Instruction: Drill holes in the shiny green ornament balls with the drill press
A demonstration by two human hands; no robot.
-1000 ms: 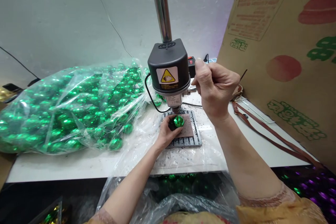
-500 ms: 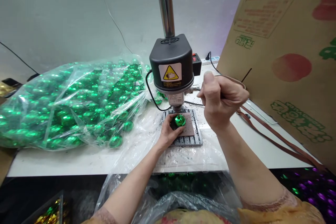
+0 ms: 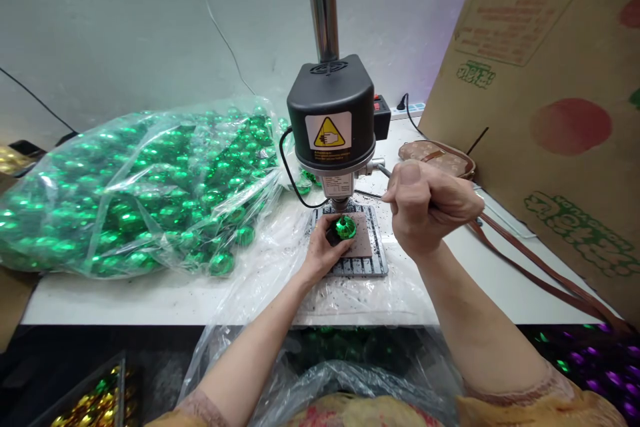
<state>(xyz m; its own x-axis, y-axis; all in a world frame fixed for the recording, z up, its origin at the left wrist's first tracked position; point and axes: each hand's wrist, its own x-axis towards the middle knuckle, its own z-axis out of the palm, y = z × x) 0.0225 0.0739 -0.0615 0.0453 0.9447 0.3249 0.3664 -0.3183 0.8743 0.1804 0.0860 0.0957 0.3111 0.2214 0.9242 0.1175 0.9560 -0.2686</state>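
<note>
A shiny green faceted ball (image 3: 345, 227) sits under the chuck of a small black bench drill press (image 3: 330, 113). My left hand (image 3: 324, 245) is closed around the ball, thumb and fingers on its sides, over the board (image 3: 364, 245) on the slotted metal base (image 3: 376, 267). My right hand (image 3: 433, 203) is in a fist round the end of the drill press lever (image 3: 384, 171), to the right of the machine. The lever's grip is hidden inside the fist. Where the drill bit meets the ball is too small to make out.
A clear plastic bag (image 3: 135, 193) full of green balls lies at left. A patterned handbag (image 3: 437, 157) with a brown strap and a large cardboard box (image 3: 545, 100) stand at right. Below the table edge are an open plastic bag (image 3: 350, 377), gold balls (image 3: 95, 407) and purple balls (image 3: 610, 377).
My right hand has moved down with the lever, uncovering the handbag behind it. My left hand still holds the ball under the chuck. The whole view has shifted slightly.
</note>
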